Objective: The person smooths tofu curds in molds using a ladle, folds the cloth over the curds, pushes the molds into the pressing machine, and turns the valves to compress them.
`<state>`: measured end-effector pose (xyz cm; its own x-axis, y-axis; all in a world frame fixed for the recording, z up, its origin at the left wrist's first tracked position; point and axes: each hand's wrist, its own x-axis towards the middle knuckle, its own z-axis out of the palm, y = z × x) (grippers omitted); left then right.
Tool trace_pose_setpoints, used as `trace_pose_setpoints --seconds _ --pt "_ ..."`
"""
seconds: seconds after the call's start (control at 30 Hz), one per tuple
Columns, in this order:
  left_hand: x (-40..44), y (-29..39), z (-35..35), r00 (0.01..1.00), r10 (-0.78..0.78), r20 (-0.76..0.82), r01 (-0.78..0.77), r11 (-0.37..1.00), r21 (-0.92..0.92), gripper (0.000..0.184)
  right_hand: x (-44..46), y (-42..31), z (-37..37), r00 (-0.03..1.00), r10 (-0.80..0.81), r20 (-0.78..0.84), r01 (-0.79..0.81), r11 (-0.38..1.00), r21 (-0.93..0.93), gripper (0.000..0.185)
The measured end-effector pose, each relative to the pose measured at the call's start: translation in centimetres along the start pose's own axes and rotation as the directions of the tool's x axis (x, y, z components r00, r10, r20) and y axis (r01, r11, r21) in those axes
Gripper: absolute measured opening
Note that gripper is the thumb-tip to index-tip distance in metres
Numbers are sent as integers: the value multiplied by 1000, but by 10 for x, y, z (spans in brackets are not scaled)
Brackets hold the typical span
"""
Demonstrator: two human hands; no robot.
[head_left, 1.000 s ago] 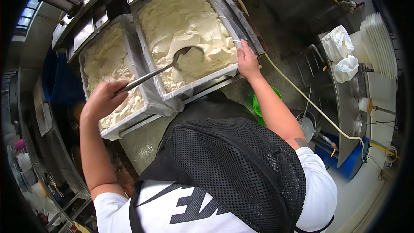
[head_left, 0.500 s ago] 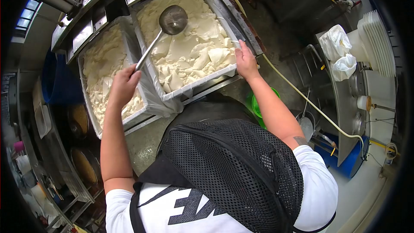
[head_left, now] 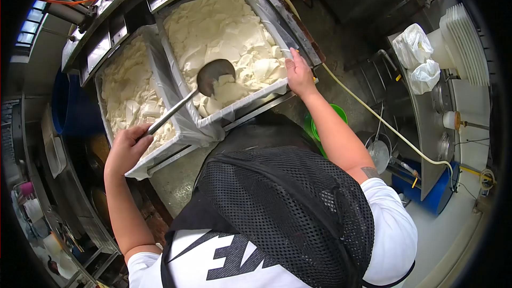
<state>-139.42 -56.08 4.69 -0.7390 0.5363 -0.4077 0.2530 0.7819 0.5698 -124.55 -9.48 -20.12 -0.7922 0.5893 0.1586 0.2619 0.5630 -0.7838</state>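
My left hand point(head_left: 128, 146) is wrapped round the handle of a metal ladle point(head_left: 207, 74). The ladle's bowl is tilted low over the near part of a cloth-lined tray point(head_left: 242, 103), with a pale piece of soft curd point(head_left: 228, 88) at its lip. White curd, like soft tofu point(head_left: 213, 18), fills this tray, smooth towards the back and broken into lumps at the front. At the tray's right front corner, my right hand point(head_left: 302, 77) grips the rim, the thumb on the inner side and the fingers partly hidden. To the left stands a second lined tray point(head_left: 160, 53), also full of curd.
A hose point(head_left: 373, 108) runs past the right side. On the floor beyond my right arm is a green bucket point(head_left: 338, 111). White bags point(head_left: 412, 46) and stacked white trays point(head_left: 464, 42) stand on the right. A blue barrel point(head_left: 80, 101) is at left.
The ladle has come from the tray's back towards its front and left, its bowl now turned against curd lumps. My left hand moved down and left; my right hand stays on the rim.
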Motion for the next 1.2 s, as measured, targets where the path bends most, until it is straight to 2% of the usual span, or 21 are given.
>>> trace_pose_setpoints --seconds 0.07,0.13,0.2,0.27,0.4,0.47,0.5,0.53,0.6,0.63,0.7,0.73,0.83,0.97,1.03,1.07,1.13,1.2 --pt "10 0 11 995 52 89 -52 999 -1 34 2 0 1 1000 -18 -6 18 1000 -2 55" --pt "30 -4 34 993 78 89 -72 995 -68 34 1 -1 0 1000 -3 4 3 1000 3 55" --pt "55 0 59 986 156 -55 -161 982 -97 35 0 -1 0 1000 -7 3 7 1000 2 55" --pt "77 27 73 978 105 -180 -118 991 -64 38 1 -1 -1 1000 -15 1 15 1000 0 55" --pt "137 26 101 957 103 -272 -133 987 -95 39 0 -5 -2 1000 7 11 -7 1000 4 55" --pt "146 32 109 963 49 -263 -130 945 -300 38 -1 -6 -2 1000 6 7 -6 1000 -8 55" --pt "143 32 104 989 26 -144 -59 971 -233 38 0 -5 -2 1000 15 18 -15 1000 -1 55" --pt "134 33 105 989 29 -145 -63 971 -232 38 1 -5 -3 999 23 30 -23 1000 8 55" --pt "104 35 111 982 158 -104 -177 961 -214 38 1 -2 -2 1000 3 14 -3 1000 10 55" --pt "89 42 111 982 158 -103 -176 961 -212 38 1 -1 -1 1000 -16 1 16 1000 11 54" --pt "57 73 103 993 112 44 -106 987 -124 36 -2 5 3 1000 -14 -28 17 996 83 55" --pt "52 78 102 993 109 42 -103 987 -124 36 -2 6 4 998 -13 -56 22 988 153 56" --pt "42 94 98 983 157 96 -148 985 -94 34 -6 2 2 998 1 -67 12 980 201 60" --pt "40 84 94 982 168 81 -162 984 -70 33 -4 7 3 998 -40 -46 48 979 200 63" --pt "38 66 91 979 171 -109 -175 984 -31 32 -5 8 3 999 -37 -29 42 979 198 63" --pt "39 56 86 979 166 -120 -171 985 -31 32 -4 7 2 999 -26 -23 30 981 190 62" --pt "42 33 70 955 5 -297 0 1000 18 31 -3 12 5 998 -44 -32 50 983 179 61" --pt "47 24 51 922 -35 -386 73 994 85 28 -2 11 5 998 -48 -34 53 988 143 60"
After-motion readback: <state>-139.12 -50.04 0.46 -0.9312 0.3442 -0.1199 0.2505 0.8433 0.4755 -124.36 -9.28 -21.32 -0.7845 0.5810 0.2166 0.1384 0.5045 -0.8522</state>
